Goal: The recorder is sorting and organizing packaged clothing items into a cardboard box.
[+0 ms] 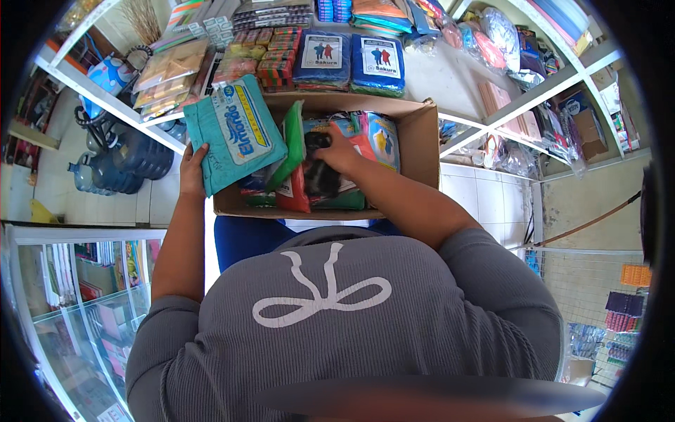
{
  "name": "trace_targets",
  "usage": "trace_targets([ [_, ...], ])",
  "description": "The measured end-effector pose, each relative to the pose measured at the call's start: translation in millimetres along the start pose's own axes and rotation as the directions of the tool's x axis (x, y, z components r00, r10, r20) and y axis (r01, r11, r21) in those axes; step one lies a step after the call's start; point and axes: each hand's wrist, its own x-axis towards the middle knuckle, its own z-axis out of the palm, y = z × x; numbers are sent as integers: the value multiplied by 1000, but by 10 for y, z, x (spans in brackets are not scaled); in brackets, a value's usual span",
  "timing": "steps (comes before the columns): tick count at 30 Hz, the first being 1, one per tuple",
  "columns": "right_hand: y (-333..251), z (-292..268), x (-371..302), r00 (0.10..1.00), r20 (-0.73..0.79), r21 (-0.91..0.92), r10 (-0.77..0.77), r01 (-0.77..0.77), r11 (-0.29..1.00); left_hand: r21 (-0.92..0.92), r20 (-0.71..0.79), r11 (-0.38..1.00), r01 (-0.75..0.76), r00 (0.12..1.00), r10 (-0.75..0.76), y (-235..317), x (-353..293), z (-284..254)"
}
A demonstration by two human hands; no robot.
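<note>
A flat teal plastic packet (235,133) is held up over the left side of an open cardboard box (418,141). My left hand (193,169) grips its lower left edge, thumb on the front. Inside the box my right hand (337,151) is closed on the upper end of a black, furry-looking thing (322,179), whose kind I cannot make out for certain. Beside it a green packet (292,144) leans upright, with a red packet (294,193) below. Packets with blue and white printing (383,141) fill the box's right side.
Beyond the box, a white shelf carries blue packaged raincoats (321,60), small patterned boxes (278,60) and brown envelopes (169,70). Large blue water jugs (144,158) stand on the floor at left. A glass display case (88,316) is at the near left. White shelf frames (506,105) border the right.
</note>
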Motion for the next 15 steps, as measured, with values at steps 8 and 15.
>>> trace_targets([
  [8, 1149, -1289, -46, 678, -183, 592, 712, -503, 630, -46, -5, 999, -7, 1000, 7, 23, -20, 42],
  [15, 1337, -1295, -60, 545, 418, 555, 727, -787, 271, -62, 21, 998, -1, 1000, 2, -27, 12, -43],
])
